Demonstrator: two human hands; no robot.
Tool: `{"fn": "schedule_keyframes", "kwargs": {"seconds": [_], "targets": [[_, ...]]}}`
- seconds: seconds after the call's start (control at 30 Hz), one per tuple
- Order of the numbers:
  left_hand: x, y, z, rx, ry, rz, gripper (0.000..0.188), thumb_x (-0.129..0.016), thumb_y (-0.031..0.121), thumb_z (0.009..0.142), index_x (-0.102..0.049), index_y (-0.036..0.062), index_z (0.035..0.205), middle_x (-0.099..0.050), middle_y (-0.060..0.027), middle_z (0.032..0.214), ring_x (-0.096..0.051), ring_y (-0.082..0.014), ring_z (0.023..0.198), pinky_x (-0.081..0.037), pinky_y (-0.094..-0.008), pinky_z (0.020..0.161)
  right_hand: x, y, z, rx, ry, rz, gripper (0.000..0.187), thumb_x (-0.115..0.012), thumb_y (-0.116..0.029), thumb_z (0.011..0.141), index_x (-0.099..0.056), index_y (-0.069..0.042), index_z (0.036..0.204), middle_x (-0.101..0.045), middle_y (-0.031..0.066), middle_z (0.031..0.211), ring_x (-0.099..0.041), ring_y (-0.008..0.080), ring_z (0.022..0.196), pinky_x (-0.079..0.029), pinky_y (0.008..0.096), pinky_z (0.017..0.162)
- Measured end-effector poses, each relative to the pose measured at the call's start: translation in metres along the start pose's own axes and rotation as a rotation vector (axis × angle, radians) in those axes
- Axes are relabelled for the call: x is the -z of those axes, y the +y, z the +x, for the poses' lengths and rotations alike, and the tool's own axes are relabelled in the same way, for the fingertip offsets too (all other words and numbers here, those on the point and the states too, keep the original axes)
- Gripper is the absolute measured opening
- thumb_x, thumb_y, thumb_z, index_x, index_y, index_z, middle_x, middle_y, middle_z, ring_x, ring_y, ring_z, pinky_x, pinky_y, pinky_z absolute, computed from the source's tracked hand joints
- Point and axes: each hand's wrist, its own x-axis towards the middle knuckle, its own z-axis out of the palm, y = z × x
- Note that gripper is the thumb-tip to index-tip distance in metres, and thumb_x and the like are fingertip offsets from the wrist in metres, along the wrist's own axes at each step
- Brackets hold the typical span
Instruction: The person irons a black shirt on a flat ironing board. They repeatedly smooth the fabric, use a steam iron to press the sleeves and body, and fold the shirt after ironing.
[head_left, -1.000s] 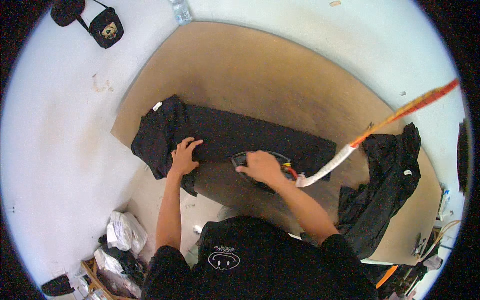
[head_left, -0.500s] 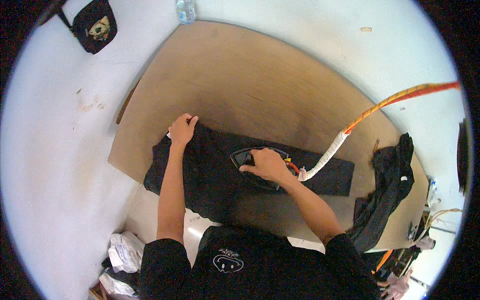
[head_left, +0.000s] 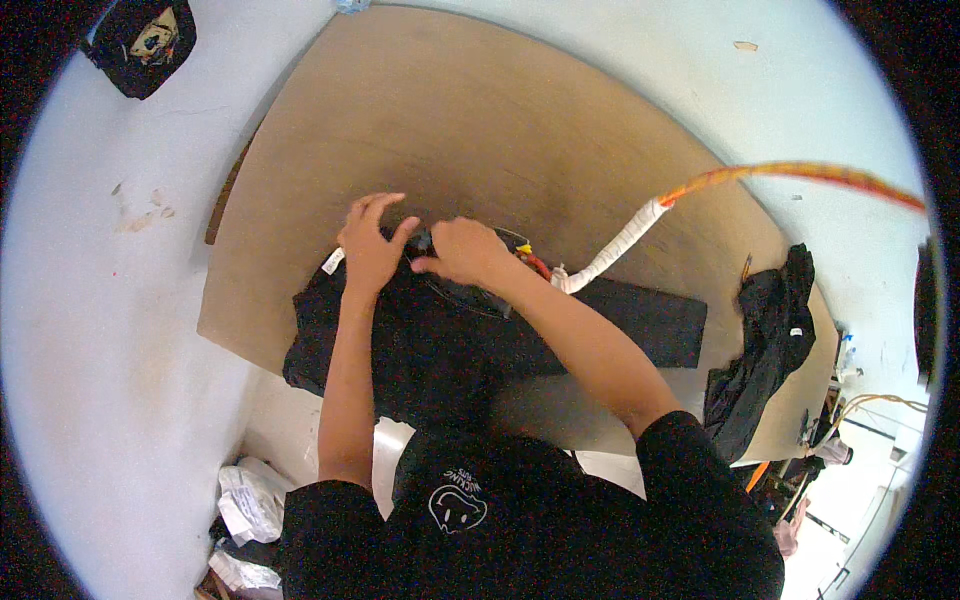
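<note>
Black trousers [head_left: 640,322], as they appear, lie across the brown table with the straight leg end to the right. A small white label [head_left: 333,262] shows at their left part. My right hand [head_left: 465,252] is closed on the handle of a dark iron [head_left: 482,299], which rests over the far edge of the cloth; my hand and forearm hide much of it. Just left of the iron's front, my left hand [head_left: 375,245] has its fingers spread and holds nothing. It is over the cloth's far edge; whether it touches the cloth I cannot tell.
An orange-yellow cord [head_left: 790,170] with a white-wrapped section [head_left: 615,245] runs from the iron to the right. A crumpled black garment [head_left: 765,340] hangs over the right end of the table [head_left: 450,100]. White bags [head_left: 250,500] are on the lower left. A wall [head_left: 90,300] borders the left.
The iron, in my right hand, has moved left and away from me across the trousers. My left hand has let go of the cloth's far edge and spread its fingers. The view has shifted slightly.
</note>
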Motion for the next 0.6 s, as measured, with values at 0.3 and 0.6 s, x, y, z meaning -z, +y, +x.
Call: {"fn": "schedule_keyframes", "kwargs": {"seconds": [0.3, 0.6], "targets": [[-0.028, 0.009, -0.003, -0.039, -0.318, 0.343, 0.067, -0.078, 0.048, 0.078, -0.052, 0.0408, 0.14, -0.026, 0.0, 0.163, -0.02, -0.029, 0.152, -0.004, -0.0764, 0.113, -0.051, 0.015, -0.147, -0.035, -0.248, 0.03, 0.059, -0.07, -0.057, 0.084, -0.068, 0.0, 0.099, -0.07, 0.0245, 0.095, -0.07, 0.0423, 0.093, -0.056, 0.0508, 0.081], [0.055, -0.056, -0.063, 0.172, 0.315, 0.469, 0.041, -0.059, 0.028, 0.1, -0.062, -0.0012, 0.128, -0.068, -0.0197, 0.122, -0.061, -0.0384, 0.114, -0.045, -0.0456, 0.103, -0.055, 0.174, -0.236, -0.537, 0.256, 0.185, 0.07, -0.067, -0.065, 0.082, -0.068, 0.003, 0.095, -0.07, 0.0269, 0.092, -0.069, 0.0438, 0.093, -0.056, 0.0521, 0.081]]}}
